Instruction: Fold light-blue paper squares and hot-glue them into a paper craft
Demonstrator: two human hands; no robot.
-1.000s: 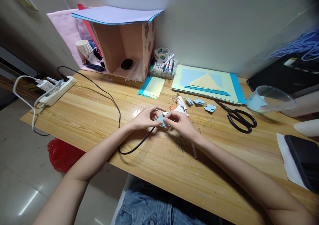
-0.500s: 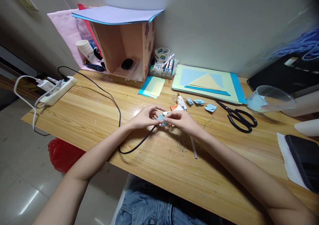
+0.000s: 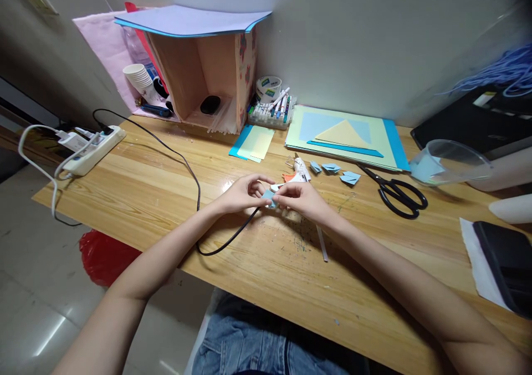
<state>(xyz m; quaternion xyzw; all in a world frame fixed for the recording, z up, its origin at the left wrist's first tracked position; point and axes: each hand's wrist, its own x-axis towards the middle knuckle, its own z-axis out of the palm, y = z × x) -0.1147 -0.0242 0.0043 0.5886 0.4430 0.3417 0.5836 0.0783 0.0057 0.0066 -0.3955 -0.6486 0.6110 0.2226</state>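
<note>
Between my two hands is a small light-blue piece of paper (image 3: pixel 269 196), pinched from both sides above the table. My left hand (image 3: pixel 244 194) grips its left side between thumb and fingers. On the right side, my right hand (image 3: pixel 302 200) closes thumb and fingertips on the same piece. Just behind the hands lies a white glue gun (image 3: pixel 301 170) with an orange trigger, partly hidden by my right hand. Several folded blue paper pieces (image 3: pixel 331 168) lie beyond it to the right. A narrow pale strip (image 3: pixel 322 245) rests below my right wrist.
Black-handled scissors (image 3: pixel 394 195) lie right of the hands, near a clear plastic bowl (image 3: pixel 451 164). Stacked coloured paper (image 3: pixel 390 137), a box of markers (image 3: pixel 270 114) and an open cardboard box (image 3: pixel 183 81) stand behind. A black cable (image 3: pixel 189 167) loops left toward a power strip (image 3: pixel 93 153).
The whole view has shifted slightly. Both hands keep their pinch on the blue paper, with hardly any visible movement.
</note>
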